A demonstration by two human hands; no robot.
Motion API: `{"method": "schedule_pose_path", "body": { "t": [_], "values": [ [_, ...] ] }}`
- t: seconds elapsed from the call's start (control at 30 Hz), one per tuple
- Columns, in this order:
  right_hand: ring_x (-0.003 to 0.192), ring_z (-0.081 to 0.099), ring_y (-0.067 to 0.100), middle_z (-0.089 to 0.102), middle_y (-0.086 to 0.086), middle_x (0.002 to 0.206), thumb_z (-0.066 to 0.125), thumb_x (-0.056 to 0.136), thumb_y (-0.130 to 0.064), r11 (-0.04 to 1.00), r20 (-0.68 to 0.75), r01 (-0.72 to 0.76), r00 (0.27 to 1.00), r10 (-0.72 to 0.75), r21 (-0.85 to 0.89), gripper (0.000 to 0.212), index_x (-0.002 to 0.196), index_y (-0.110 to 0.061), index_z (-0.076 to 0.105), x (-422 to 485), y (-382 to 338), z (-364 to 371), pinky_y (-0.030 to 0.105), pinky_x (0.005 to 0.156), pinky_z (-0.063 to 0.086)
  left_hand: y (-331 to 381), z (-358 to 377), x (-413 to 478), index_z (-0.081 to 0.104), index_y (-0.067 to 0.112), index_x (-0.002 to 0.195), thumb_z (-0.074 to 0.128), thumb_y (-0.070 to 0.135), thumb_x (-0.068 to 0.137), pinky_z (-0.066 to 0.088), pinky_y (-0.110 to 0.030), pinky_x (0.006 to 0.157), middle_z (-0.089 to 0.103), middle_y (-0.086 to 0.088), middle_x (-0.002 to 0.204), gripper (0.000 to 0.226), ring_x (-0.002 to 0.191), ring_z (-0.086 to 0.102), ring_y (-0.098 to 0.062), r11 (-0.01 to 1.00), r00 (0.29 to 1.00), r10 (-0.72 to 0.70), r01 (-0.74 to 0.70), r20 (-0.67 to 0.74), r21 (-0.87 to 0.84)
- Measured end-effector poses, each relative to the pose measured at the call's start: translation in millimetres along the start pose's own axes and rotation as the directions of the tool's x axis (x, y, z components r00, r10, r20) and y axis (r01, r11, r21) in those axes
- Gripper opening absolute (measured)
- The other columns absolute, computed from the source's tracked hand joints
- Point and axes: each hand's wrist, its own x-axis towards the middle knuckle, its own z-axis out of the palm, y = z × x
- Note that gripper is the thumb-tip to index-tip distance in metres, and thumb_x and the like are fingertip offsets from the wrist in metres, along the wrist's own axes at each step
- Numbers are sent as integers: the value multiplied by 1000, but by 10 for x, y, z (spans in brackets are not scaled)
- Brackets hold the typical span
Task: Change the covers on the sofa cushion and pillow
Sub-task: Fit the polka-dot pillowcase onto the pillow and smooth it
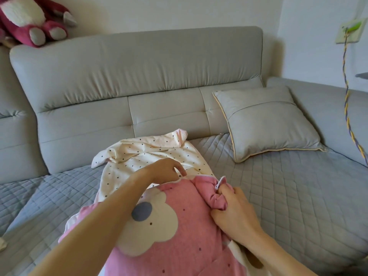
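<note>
bunching pink cover (179,246) in right hand (234,212), left hand (165,170) pinching its rim over dotted cloth (143,154), grey pillow (266,122) resting nearby.

Right hand (233,213) gripping pink cover (195,234) (bunched), left hand (169,170) pinching its edge

Soft even daylight, faint shadows, wide-angle bowing at edges

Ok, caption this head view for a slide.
Left hand and right hand grip the pink cover over cream dotted fabric.
</note>
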Motion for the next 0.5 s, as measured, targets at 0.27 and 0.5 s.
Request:
{"method": "schedule_pose_path", "body": {
  "t": [0.27, 0.5],
  "values": [
    [113, 55, 30, 43, -1, 123, 45, 85, -31, 952, 290, -17, 951, 110, -307, 55, 138, -36, 27, -397, 33, 29, 38, 86, 44, 395, 262, 267, 60, 37, 121, 76, 55, 73, 46, -33, 91, 53, 16, 106, 54, 105, 53, -10, 948, 997, 65, -72, 31, 310],
    [108, 56, 31, 44, 2, 123, 46, 83, -28, 965, 252, -69, 958, 135, -254, 59, 141, -30, 32, -392, 113, -3, 38, 81, 40, 572, 473, 443, 61, 37, 121, 57, 40, 92, 40, -31, 76, 56, 8, 120, 30, 112, 56, -17, 674, 958, 272, -121, -92, 728]
  ]
}}
